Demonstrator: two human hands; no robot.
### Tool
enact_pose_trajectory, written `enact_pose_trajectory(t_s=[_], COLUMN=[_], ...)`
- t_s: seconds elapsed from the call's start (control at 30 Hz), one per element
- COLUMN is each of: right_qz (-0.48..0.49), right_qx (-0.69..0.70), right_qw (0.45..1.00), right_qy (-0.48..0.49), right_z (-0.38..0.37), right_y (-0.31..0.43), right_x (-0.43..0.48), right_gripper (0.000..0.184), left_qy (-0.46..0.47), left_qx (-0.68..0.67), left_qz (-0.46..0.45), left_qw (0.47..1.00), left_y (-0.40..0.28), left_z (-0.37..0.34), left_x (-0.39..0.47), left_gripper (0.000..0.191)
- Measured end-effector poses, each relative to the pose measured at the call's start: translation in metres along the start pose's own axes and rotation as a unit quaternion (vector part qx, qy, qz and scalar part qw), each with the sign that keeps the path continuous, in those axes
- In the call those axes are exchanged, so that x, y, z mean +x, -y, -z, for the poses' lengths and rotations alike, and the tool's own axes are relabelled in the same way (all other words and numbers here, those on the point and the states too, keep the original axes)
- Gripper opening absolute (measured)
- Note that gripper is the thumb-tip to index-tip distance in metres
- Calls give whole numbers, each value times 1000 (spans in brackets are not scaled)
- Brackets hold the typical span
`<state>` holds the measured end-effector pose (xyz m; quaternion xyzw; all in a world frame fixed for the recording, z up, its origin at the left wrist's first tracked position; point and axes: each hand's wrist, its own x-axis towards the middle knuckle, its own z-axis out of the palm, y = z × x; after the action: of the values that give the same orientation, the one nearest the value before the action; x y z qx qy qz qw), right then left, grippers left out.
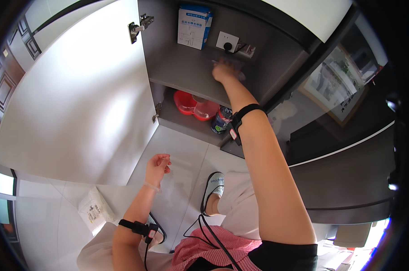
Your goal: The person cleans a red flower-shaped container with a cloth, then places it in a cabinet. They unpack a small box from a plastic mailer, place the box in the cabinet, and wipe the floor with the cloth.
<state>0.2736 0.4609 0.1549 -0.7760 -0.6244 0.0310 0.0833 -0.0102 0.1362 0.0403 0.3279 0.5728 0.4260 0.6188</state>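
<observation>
My right hand (225, 69) reaches into the upper part of an open cabinet, low over its grey shelf (191, 66). It is blurred. A thin, dark purplish thing (239, 70) that looks like a cloth shows under and around its fingers; most of it is hidden. Just behind the hand are a white wall socket (232, 38) with a black plug (227, 46) and a second socket piece (247, 50). My left hand (158, 166) hangs over the tiled floor in front of the cabinet, fingers loosely curled, with nothing visible in it.
A blue and white printed box (193, 28) stands at the shelf's back left. Below are a red plastic container (194, 107) and a dark jar (221, 120). The white door (75, 101) stands wide open at left. A white packet (95, 210) lies on the floor; black cables (207, 230) hang before me.
</observation>
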Motion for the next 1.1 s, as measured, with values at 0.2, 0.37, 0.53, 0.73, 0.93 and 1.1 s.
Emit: enact_pose_trajectory(t_s=[0.2,0.37,0.53,0.73,0.93,1.1], right_qz=[-11,-7,-62,-94,-71,-45], right_qx=[-11,-42,-106,-142,-169,-160], right_qw=[1000,999,975,985,983,983], right_qy=[16,2,-184,-27,9,76], right_z=[-12,-6,-1,33,31,31], right_y=[-64,-94,-78,-37,-13,12], right_x=[92,112,55,-10,-72,-117], right_gripper=[57,47,39,37,35,35], left_qy=[3,4,-5,-1,-80,-223], left_qx=[-13,-22,-22,-28,-45,-59], left_qz=[29,20,2,-13,-104,-377], left_qw=[999,1000,1000,1000,990,897], left_y=[8,16,11,7,-11,-53], left_z=[6,13,17,21,33,32], left_x=[10,13,11,-2,-17,-60], left_gripper=[16,17,16,16,12,11])
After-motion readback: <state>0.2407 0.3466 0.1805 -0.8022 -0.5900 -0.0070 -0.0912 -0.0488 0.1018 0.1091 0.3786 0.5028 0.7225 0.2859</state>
